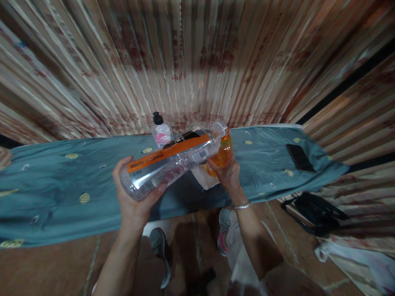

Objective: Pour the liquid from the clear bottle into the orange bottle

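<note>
My left hand [137,203] is closed around the base of a large clear plastic bottle [182,162] with an orange and black label. The bottle is tilted, its narrower end up and to the right. My right hand [226,170] wraps round a clear container of orange liquid [224,150], right behind that upper end. Whether the two touch at the top, I cannot make out. Below them a white item [205,179] with some orange on it lies on the cloth, partly hidden. Behind the big bottle stands a small pump bottle [162,131] with a black top and pink print.
A teal cloth [61,181] with yellow pineapple prints covers the narrow table. A black phone [300,157] lies on its right part. Pleated curtains [185,53] hang behind. A dark bag [317,211] sits at the lower right, beside the table.
</note>
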A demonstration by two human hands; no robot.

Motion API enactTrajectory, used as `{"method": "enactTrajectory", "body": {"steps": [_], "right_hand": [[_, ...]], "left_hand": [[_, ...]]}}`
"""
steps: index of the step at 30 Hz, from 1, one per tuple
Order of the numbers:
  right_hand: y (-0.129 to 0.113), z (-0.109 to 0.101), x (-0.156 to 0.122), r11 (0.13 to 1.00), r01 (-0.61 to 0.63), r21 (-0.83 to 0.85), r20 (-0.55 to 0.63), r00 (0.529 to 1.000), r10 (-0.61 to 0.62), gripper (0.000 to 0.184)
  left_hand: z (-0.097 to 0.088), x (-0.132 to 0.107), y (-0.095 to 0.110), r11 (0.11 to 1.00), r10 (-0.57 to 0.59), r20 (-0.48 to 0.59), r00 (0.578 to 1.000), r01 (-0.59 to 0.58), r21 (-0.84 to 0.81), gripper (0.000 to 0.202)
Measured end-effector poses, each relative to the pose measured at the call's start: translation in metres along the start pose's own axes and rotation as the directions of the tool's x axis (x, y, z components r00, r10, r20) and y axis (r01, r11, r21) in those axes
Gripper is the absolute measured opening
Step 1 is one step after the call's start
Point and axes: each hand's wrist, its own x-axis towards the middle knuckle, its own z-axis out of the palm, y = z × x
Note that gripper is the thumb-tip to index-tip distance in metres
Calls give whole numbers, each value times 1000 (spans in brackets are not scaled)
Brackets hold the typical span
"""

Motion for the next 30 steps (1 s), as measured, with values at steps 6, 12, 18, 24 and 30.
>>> {"method": "enactTrajectory", "body": {"steps": [6,12,18,24,30], "right_hand": [[0,1,1,1000,6,-6,-9,1000,-6,79],[-4,-1,1,1000,2,-2,-2,1000,-2,83],[-6,-2,0,999,-17,29,9,1000,16,80],[-9,-2,0,999,-14,31,-4,1000,14,79],[-7,-3,0,1000,6,20,9,1000,-6,76]], "left_hand": [[-1,0,0,1000,-13,-10,1000,13,-9,100],[-1,0,3,999,-51,-6,999,51,-18,103],[2,-1,3,999,-34,-8,999,34,1,101],[1,0,1,999,-30,-12,999,30,22,104],[1,0,1,999,-23,4,1000,23,35,102]]}}
